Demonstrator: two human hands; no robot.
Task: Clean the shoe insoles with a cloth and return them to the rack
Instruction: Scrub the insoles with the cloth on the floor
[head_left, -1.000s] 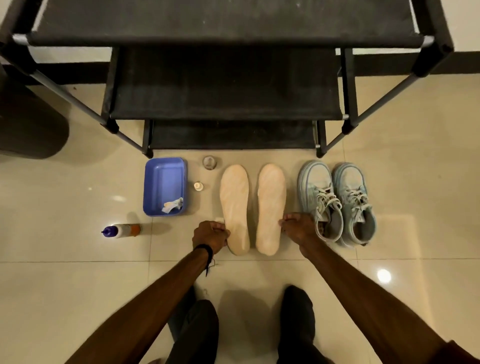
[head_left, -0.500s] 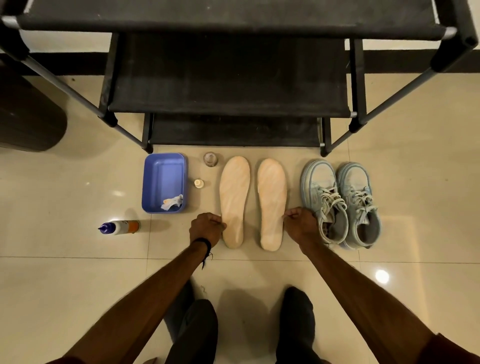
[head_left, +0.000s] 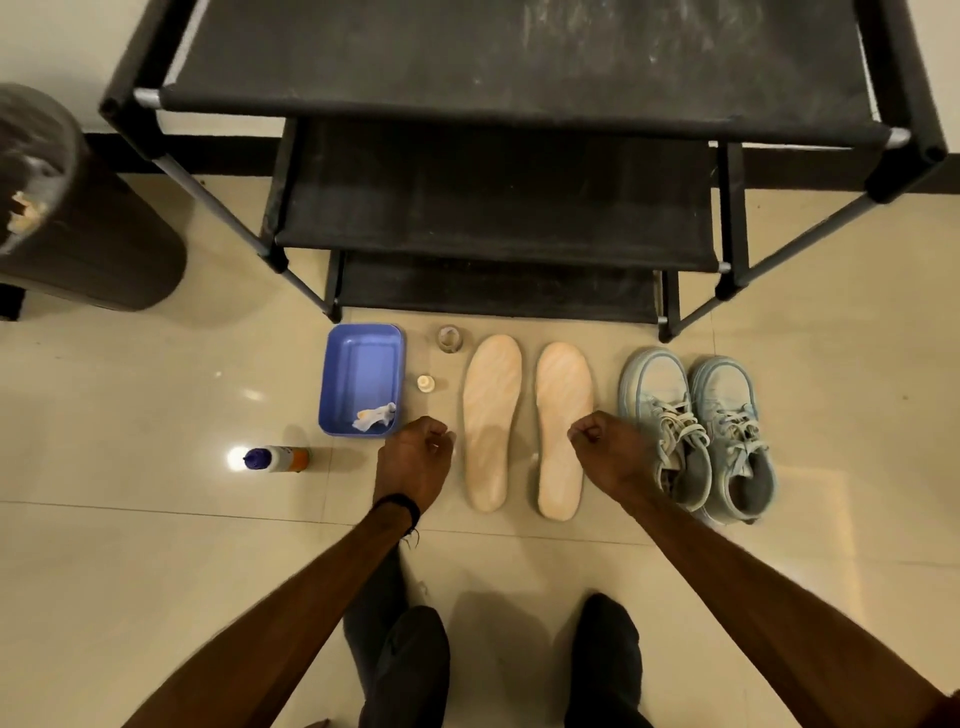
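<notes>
Black fabric shelves of the rack (head_left: 493, 208) stand bare behind everything, and on the floor (head_left: 156, 571) in front of it the two insoles (head_left: 491, 415) lie side by side between the pale blue shoes (head_left: 696, 431) and the blue tray (head_left: 361, 374) holding the crumpled cloth (head_left: 375, 417). Left hand (head_left: 413, 460) and right hand (head_left: 608, 449) hover curled and empty just outside the pair, fingers gripping nothing. Wiping looks not yet begun; the next move calls for fetching that cloth.
</notes>
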